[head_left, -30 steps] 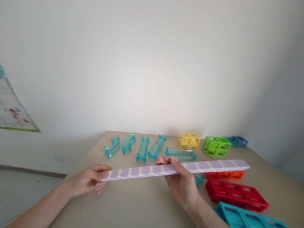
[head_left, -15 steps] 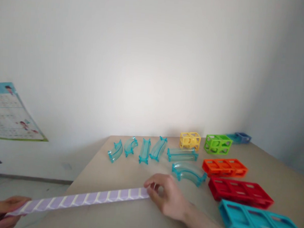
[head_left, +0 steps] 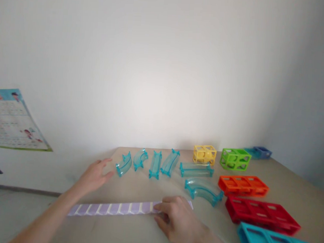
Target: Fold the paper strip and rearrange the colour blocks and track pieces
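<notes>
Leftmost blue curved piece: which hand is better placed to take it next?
Probably the left hand: it looks empty, open and close to the curved piece, while the right hand is on the striped strip, farther away.

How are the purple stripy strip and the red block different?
The purple strip has pale stripes, but the red block is one plain colour.
The purple strip is thin and narrow, while the red block is chunky, with openings in it.
The right hand touches the purple strip, but no hand touches the red block.
Both are longer than they are wide.
</notes>
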Action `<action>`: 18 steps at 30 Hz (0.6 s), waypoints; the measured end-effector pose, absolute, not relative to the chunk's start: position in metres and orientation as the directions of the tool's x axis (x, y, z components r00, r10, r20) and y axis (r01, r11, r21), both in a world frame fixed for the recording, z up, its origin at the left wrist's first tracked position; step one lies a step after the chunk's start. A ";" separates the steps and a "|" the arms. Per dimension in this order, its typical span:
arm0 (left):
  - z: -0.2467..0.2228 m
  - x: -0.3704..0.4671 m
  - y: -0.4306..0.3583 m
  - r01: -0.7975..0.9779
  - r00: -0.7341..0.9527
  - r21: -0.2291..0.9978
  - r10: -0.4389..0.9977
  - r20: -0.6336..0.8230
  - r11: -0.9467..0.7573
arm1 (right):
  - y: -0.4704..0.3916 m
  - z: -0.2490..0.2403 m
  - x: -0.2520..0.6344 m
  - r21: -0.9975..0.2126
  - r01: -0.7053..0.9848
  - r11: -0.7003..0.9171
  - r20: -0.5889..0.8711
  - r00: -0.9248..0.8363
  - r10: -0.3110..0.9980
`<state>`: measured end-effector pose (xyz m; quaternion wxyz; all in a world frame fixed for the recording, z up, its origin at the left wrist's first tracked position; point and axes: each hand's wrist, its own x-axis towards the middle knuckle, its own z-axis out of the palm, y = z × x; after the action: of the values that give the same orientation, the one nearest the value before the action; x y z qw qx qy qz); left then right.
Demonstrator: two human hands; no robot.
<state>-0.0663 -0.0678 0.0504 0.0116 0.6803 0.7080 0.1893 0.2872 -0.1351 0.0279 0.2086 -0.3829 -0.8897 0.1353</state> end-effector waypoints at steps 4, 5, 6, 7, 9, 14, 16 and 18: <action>0.025 -0.004 -0.028 0.918 -0.278 0.348 0.934 0.222 0.190 | -0.131 0.025 0.288 -0.404 0.630 0.663 0.347 -0.565 0.748; 0.019 0.004 -0.020 0.908 -0.296 0.367 0.931 0.215 0.204 | -0.129 0.025 0.288 -0.413 0.626 0.662 0.374 -0.546 0.750; 0.015 0.009 -0.013 0.898 -0.310 0.388 0.925 0.218 0.209 | -0.128 0.025 0.289 -0.426 0.620 0.659 0.404 -0.522 0.751; 0.012 0.011 -0.006 0.889 -0.315 0.409 0.922 0.223 0.204 | -0.127 0.025 0.290 -0.442 0.611 0.657 0.436 -0.493 0.753; 0.009 0.010 0.003 0.868 -0.320 0.461 0.918 0.235 0.185 | -0.124 0.023 0.291 -0.477 0.597 0.645 0.495 -0.424 0.758; 0.011 0.007 0.015 0.779 -0.326 0.616 0.915 0.237 0.117 | -0.107 0.026 0.283 -0.535 0.657 0.531 0.558 -0.198 0.806; 0.010 0.008 0.017 0.728 -0.323 0.681 0.917 0.233 0.083 | -0.090 0.039 0.273 -0.517 0.763 0.388 0.509 -0.091 0.856; 0.008 0.008 0.020 0.672 -0.317 0.739 0.922 0.222 0.053 | -0.068 0.055 0.262 -0.467 0.871 0.153 0.383 0.043 0.923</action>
<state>0.0084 0.0196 0.0084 0.1577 0.5627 0.7082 0.3961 0.2616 -0.0683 0.0553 0.3157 -0.6495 -0.6905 0.0409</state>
